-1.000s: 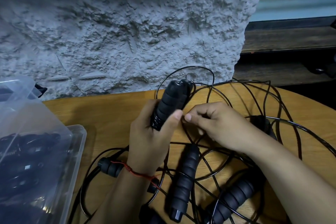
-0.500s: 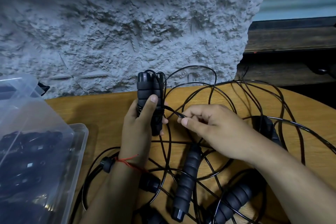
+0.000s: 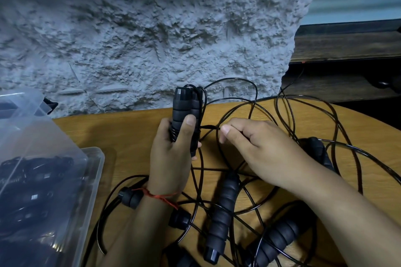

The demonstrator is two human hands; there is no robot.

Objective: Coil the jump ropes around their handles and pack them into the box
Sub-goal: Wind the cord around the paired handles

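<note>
You work at a round wooden counter (image 3: 121, 132) against a rough white wall (image 3: 152, 39). Your left grip (image 3: 171, 158) clasps two handles (image 3: 184, 104) upright, cord (image 3: 208, 127) wound round them; your right grip (image 3: 256, 147) pinches the cord just beside. At least four more handles (image 3: 221, 212) lie tangled below. One clear box (image 3: 95, 169) stands left.

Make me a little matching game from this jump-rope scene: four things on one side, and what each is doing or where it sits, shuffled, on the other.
1 left hand
2 right hand
3 clear box
4 loose handle

a lies flat on the table
b pinches a thin black cord
c stands at far left
d grips two handles upright

Pairs: 1-d, 2-b, 3-c, 4-a
</note>
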